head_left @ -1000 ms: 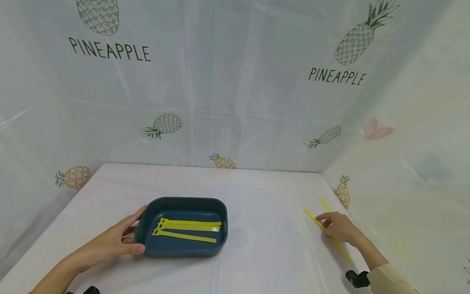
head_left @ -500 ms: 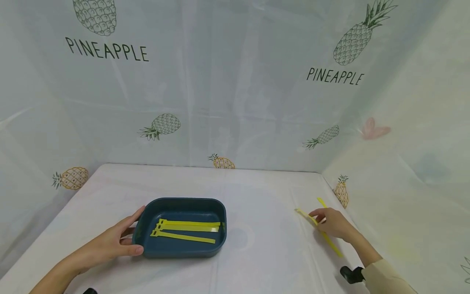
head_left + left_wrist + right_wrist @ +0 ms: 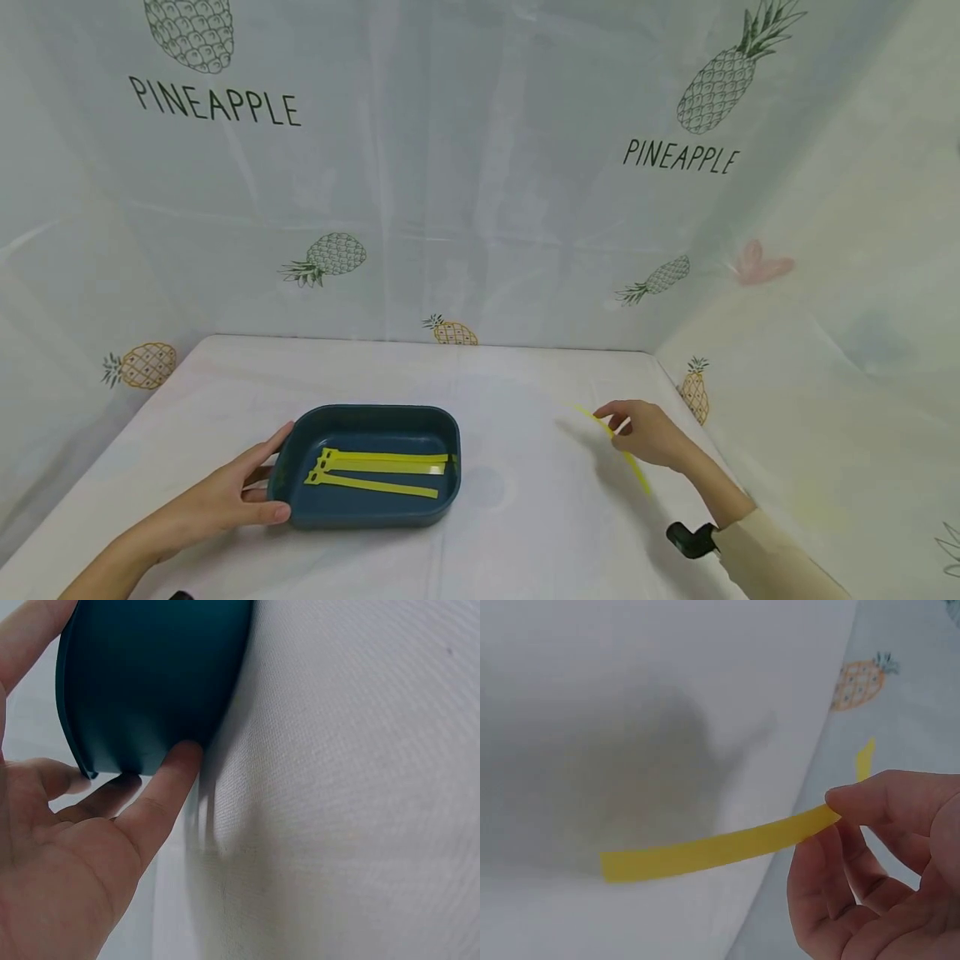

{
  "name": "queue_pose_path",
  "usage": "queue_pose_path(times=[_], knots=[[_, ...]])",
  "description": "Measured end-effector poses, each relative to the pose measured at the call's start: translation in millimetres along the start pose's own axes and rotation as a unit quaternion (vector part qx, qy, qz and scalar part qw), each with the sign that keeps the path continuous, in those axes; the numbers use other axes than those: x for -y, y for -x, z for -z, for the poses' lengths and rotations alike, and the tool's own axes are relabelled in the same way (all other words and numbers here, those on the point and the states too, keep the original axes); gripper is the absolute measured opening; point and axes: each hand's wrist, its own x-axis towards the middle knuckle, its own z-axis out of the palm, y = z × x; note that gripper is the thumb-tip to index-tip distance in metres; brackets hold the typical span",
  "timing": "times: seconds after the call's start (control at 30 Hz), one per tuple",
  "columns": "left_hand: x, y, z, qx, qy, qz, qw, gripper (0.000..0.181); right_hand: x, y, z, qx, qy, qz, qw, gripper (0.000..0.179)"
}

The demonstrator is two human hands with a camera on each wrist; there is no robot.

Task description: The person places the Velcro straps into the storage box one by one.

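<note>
On the white table stands a dark teal rectangular box (image 3: 375, 512), with several yellow cable straps (image 3: 382, 468) lying flat in it, slotted heads to the left. My left hand (image 3: 225, 492) holds the box's left end, thumb at the front corner and fingers at the back; the left wrist view shows fingertips (image 3: 184, 754) against its outer wall. Raised over the table's right side, my right hand (image 3: 648, 433) pinches another yellow cable strap (image 3: 720, 851) between thumb and fingers. A short yellow piece (image 3: 865, 759) also shows past the index finger in the right wrist view.
A pale curtain (image 3: 480, 192) printed with pineapples rises behind the table (image 3: 517, 533) and along both sides. A black device (image 3: 692, 540) is worn at the right wrist. The right hand casts a shadow on the tabletop.
My right hand has lifted and moved left and away from me with the strap. The second strap beyond that hand no longer shows in the head view. My left hand stays on the box.
</note>
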Motion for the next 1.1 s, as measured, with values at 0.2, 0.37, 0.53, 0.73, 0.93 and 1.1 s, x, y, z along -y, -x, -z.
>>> queue_pose_path(times=[0.2,0.37,0.53,0.73,0.93,1.1], knots=[[1.6,-0.3,1.3,-0.002,-0.001,0.001,1.0,0.108,39,-16.9,-3,0.012,0.003,0.046,0.9989,0.04],[2.2,-1.4,0.9,-0.003,-0.004,-0.003,1.0,0.108,71,-33.7,-5,0.025,0.004,0.086,0.9959,0.038],[3.6,-2.6,0.4,-0.009,-0.004,-0.002,1.0,0.109,110,-53.4,-11,0.032,0.017,0.121,0.992,0.038],[4.2,-3.6,0.0,-0.011,-0.009,-0.009,0.9998,0.11,159,-73.3,-18,0.04,0.031,0.158,0.9862,0.039],[2.6,-2.7,-0.6,-0.008,-0.005,-0.012,0.9999,0.11,201,-84.7,-28,0.051,0.019,0.197,0.979,0.04],[1.1,-2.0,0.0,0.001,0.0,-0.009,1.0,0.109,228,-91.1,-40,0.059,0.013,0.237,0.9696,0.041]])
